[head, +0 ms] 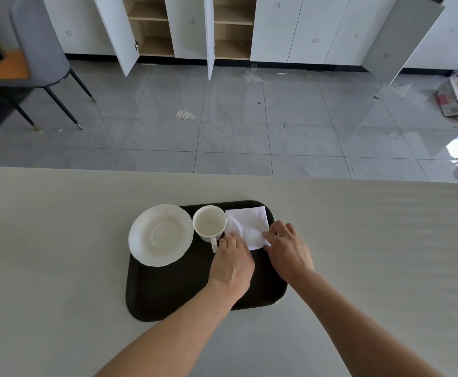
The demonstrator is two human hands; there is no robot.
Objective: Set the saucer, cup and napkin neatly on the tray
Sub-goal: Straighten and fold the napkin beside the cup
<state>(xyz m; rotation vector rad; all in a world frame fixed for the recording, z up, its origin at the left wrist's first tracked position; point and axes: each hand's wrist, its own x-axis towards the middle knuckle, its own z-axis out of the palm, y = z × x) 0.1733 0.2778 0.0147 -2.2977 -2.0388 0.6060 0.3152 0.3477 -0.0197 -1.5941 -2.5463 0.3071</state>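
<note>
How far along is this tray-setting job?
Nearly finished, it seems. The saucer, cup and napkin are all on the dark tray, though the saucer overhangs its left edge. In hand: the left hand and right hand both rest on the napkin's near edge, apparently straightening it. Left: possibly shifting the saucer fully onto the tray.

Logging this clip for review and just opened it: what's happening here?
A person is arranging a place setting on a dark rectangular tray that sits on a pale table. Both bare hands are on a white folded napkin at the tray's far right: the left hand at its near-left edge, the right hand at its near-right corner. A white handled cup stands upright on the tray beside a white scalloped saucer, not on it. The saucer overhangs the tray's left edge.
</note>
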